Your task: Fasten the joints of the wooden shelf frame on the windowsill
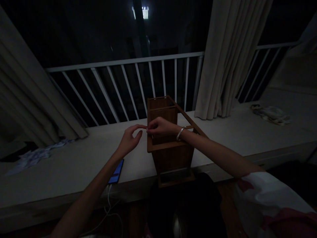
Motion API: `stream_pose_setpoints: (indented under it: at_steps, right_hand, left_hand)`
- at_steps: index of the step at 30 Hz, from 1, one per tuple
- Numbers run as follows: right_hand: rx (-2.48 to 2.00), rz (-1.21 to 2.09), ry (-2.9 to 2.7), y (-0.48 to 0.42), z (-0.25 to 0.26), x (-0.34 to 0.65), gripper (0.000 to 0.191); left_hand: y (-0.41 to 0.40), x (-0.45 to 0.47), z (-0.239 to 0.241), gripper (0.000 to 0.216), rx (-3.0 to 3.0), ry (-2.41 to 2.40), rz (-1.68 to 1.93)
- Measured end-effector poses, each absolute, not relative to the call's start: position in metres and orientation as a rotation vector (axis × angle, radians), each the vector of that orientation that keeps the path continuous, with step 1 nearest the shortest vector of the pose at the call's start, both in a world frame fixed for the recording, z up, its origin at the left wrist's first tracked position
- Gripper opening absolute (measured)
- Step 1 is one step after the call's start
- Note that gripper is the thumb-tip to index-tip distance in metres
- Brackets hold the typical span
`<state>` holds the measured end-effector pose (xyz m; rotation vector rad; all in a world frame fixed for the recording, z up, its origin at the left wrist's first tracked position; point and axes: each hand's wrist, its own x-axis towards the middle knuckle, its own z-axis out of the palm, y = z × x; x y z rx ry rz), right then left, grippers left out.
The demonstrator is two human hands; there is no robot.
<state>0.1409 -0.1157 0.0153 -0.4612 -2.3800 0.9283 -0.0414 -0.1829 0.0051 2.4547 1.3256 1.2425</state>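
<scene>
A brown wooden frame with panels, like a small shelf unit, lies on the pale ledge and juts past its front edge. Over its left rim, my right hand is closed in a pinch. Something tiny and light shows at those fingertips, too small and dark to name. My left hand comes in from the left, index finger stretched to meet the right fingertips, thumb held apart. Whether the left fingertip touches the tiny item or the frame's rim is hard to tell. A silver bangle circles my right wrist.
On the pale ledge lies a phone with a lit screen and a white cable hanging down. Crumpled papers or cloth lie left, a bundled cloth right. Behind are a white railing and curtains.
</scene>
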Motion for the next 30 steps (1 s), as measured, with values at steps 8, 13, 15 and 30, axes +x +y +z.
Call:
stream_pose_setpoints:
  at_steps: [8, 13, 15, 30]
  right_hand:
    - [-0.445, 0.951, -2.377, -0.116, 0.015, 0.141, 0.024]
    - [-0.406, 0.945, -2.404, -0.113, 0.013, 0.141, 0.022]
    - [-0.401, 0.951, -2.412, -0.113, 0.013, 0.141, 0.023]
    - [-0.354, 1.017, -2.470, -0.114, 0.017, 0.145, 0.024]
  left_hand:
    - [-0.201, -0.047, 0.000, 0.018, 2.748, 1.639, 1.342]
    - [-0.215, -0.044, 0.003, 0.025, 2.904, 1.450, 1.252]
    - [-0.217, -0.041, 0.005, 0.026, 2.945, 1.364, 1.217]
    - [-0.198, -0.028, 0.007, 0.019, 2.959, 1.107, 1.164]
